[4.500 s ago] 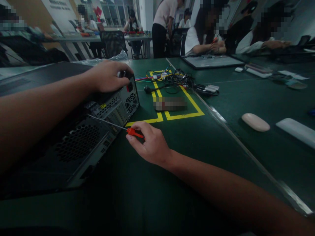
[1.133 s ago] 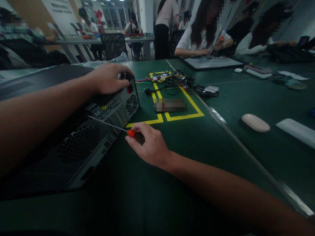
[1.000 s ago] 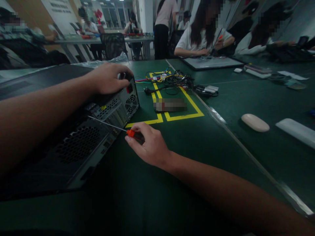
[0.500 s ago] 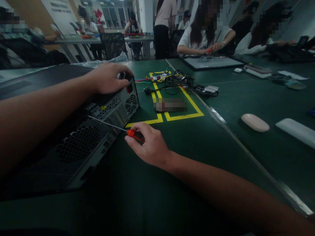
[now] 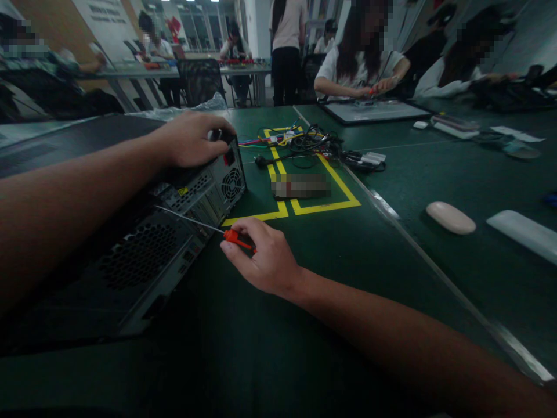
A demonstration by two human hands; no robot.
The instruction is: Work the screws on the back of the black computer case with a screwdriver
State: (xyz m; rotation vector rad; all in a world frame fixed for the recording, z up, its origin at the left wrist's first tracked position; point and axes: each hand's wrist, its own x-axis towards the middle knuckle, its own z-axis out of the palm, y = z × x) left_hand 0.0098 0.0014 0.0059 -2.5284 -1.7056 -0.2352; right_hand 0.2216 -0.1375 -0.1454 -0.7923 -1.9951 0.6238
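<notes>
A black computer case (image 5: 143, 255) lies on its side on the green table (image 5: 348, 267), its rear panel with a small fan grille facing me. My left hand (image 5: 189, 139) rests curled over the case's top far corner, pressing down on it. My right hand (image 5: 263, 258) is closed round the red handle of a long thin screwdriver (image 5: 195, 222). The screwdriver's metal shaft reaches left to the rear panel, where its tip touches the metal near the expansion slots.
Yellow tape lines (image 5: 304, 203) mark boxes on the table beyond the case, with a tangle of cables (image 5: 308, 142) behind them. A white mouse (image 5: 450, 217) and a white keyboard (image 5: 522, 232) lie to the right. Other people sit and stand at the far tables.
My hands and the screwdriver stay almost in place; the right fingers shift slightly on the red handle. The people at the far table move their hands.
</notes>
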